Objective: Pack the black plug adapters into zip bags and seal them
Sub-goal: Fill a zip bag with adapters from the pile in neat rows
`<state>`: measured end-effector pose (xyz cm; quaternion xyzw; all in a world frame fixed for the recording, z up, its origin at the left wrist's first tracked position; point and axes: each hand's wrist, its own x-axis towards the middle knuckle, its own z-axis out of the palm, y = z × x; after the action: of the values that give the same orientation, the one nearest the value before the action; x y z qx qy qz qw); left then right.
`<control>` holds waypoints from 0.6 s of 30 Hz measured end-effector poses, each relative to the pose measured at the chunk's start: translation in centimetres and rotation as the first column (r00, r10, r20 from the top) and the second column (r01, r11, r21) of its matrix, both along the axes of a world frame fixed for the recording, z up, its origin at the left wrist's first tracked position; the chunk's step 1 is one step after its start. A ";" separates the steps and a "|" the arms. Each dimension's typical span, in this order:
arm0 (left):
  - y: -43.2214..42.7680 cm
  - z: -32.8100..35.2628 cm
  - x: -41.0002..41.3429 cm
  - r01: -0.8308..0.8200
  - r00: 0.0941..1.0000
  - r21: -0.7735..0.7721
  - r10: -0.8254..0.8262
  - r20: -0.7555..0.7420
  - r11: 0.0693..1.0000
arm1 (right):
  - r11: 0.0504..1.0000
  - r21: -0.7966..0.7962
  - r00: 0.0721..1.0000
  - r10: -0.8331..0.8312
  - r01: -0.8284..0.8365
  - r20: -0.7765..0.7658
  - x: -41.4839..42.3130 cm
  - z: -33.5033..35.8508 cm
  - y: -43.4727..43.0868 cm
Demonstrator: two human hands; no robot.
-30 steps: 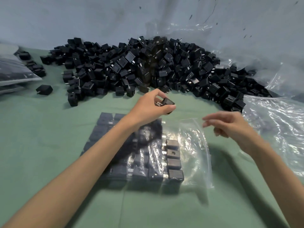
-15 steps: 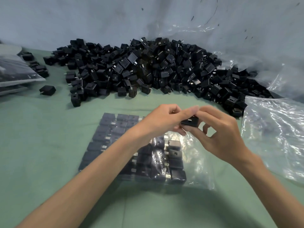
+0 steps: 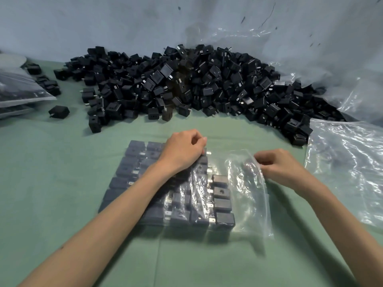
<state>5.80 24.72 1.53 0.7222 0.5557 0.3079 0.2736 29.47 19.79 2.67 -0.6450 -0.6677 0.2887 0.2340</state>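
Observation:
A clear zip bag [image 3: 246, 195] lies flat on the green table, filled with neat rows of black plug adapters [image 3: 222, 191]. My left hand [image 3: 183, 151] rests on the bag's far right corner, its fingers curled round one adapter [image 3: 204, 160] whose metal prongs stick out beside my fingertips. My right hand [image 3: 278, 167] pinches the bag's open right edge near its far corner and lifts the plastic a little. A big heap of loose black adapters [image 3: 186, 85] lies beyond the bag, against the wall.
Filled bags [image 3: 18, 94] are stacked at the far left, with a single loose adapter [image 3: 59, 111] nearby. Empty clear bags [image 3: 348, 162] lie at the right. A large crumpled plastic sheet [image 3: 310, 59] leans on the wall behind the heap.
Both hands held one adapter above the bag. Now my left hand has dropped onto the bag with it, and my right hand has moved right to the bag's open edge.

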 end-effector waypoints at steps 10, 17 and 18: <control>0.1 -0.4 0.1 -0.004 0.995 0.035 0.007 -0.103 0.999 | 0.958 0.184 0.971 0.232 -0.219 -0.052 -3.1 -2.5 -0.9; 0.1 -0.5 0.1 0.003 0.991 0.078 0.008 -0.133 0.997 | 0.964 0.180 0.941 0.237 -0.196 -0.242 -4.7 -3.8 -1.6; 0.1 -0.5 0.1 0.006 0.990 0.084 0.005 -0.138 0.996 | 0.964 0.188 0.930 0.235 -0.186 -0.284 -4.8 -3.7 -1.6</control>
<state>5.94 24.78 0.98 0.7527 0.5597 0.2804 0.2040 24.70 18.24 -1.04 -0.4970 -0.7100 0.3538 0.3519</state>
